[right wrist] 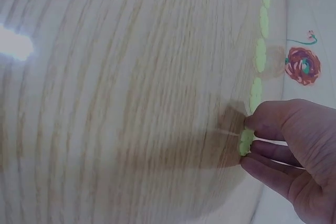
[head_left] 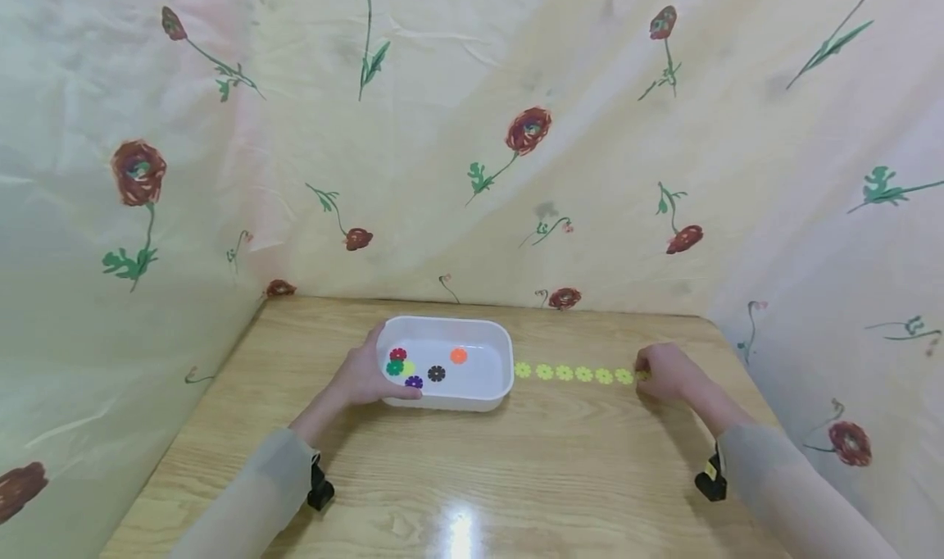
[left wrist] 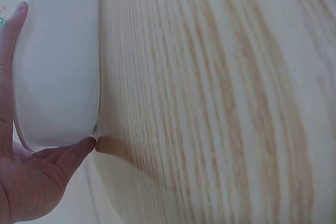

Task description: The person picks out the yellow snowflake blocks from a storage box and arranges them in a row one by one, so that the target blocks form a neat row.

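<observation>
A white plastic tub (head_left: pixel 472 402) stands on the table, and my left hand (head_left: pixel 363 374) grips its left end, thumb along the front wall. Inside lie loose flower-shaped discs: red (head_left: pixel 398 353), green (head_left: pixel 395 368), purple (head_left: pixel 414 382), dark brown (head_left: pixel 437 374), orange (head_left: pixel 459 356) and a partly covered yellow one (head_left: pixel 409 368). To the tub's right runs a straight row of yellow flower discs (head_left: pixel 584 374). At the row's right end my right hand (head_left: pixel 667 370) pinches one yellow flower disc (right wrist: pixel 245 141) between thumb and fingers, down at the tabletop.
The wooden table (head_left: pixel 472 461) ends at the back against a flower-printed cloth (head_left: pixel 442 133), which also hangs at both sides. A bright light reflection (head_left: pixel 460 530) shows near the front. Black wrist cameras (head_left: pixel 320 487) are strapped at both cuffs.
</observation>
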`<action>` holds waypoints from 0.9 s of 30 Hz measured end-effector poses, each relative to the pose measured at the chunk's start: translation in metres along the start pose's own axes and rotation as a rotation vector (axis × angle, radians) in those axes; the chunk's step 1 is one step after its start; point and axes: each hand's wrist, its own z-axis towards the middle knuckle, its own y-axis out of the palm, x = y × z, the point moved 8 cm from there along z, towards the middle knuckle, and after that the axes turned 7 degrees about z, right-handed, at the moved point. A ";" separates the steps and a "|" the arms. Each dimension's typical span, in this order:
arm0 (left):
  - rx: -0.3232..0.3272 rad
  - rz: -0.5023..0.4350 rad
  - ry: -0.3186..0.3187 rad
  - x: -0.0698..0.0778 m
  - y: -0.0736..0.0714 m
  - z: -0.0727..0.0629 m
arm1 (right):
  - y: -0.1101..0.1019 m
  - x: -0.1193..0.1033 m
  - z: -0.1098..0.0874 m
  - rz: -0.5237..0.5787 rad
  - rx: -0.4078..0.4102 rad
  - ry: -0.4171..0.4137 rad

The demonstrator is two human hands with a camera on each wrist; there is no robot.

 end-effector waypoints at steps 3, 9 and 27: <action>-0.005 0.004 -0.001 0.000 0.000 0.001 | -0.006 0.001 0.002 0.002 -0.020 0.032; -0.010 0.013 -0.016 -0.002 0.000 0.001 | -0.038 -0.008 0.016 -0.030 0.014 0.020; -0.015 0.004 -0.020 -0.002 -0.002 0.007 | -0.061 -0.090 0.072 -0.059 0.029 -0.129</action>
